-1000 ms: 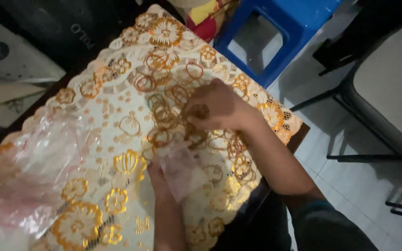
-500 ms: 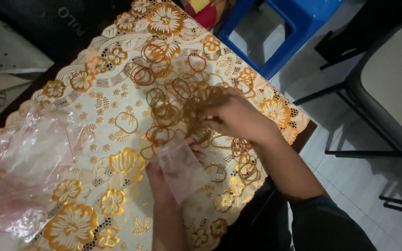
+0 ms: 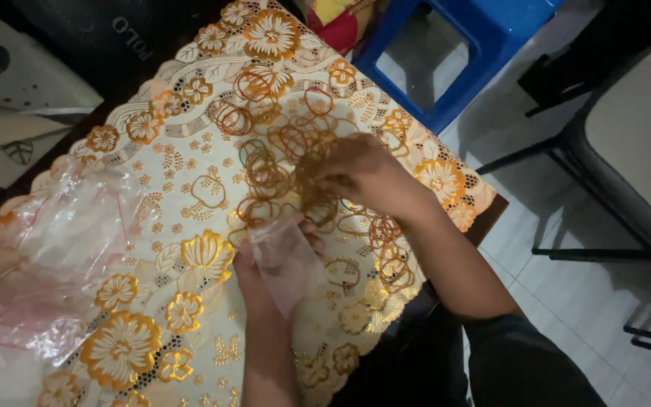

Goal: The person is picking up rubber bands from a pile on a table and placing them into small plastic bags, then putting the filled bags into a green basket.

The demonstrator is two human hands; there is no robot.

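Many brown rubber bands (image 3: 280, 151) lie scattered on a white and gold flowered tablecloth (image 3: 152, 249). My right hand (image 3: 367, 173) is closed on a bunch of rubber bands (image 3: 316, 197) near the table's middle. Just below it, my left hand (image 3: 254, 267) holds a small clear plastic bag (image 3: 286, 260) with its mouth turned up toward the bunch. The bands in my right hand hang right above the bag's opening.
A heap of crumpled clear plastic bags (image 3: 47, 264) lies at the table's left end. A blue plastic stool (image 3: 461, 53) stands beyond the far edge. A dark-legged chair (image 3: 627, 151) is on the tiled floor at the right.
My right hand has gathered bands and drawn them down toward the bag's mouth. The left hand and bag have stayed about where they were; the view shifted slightly.
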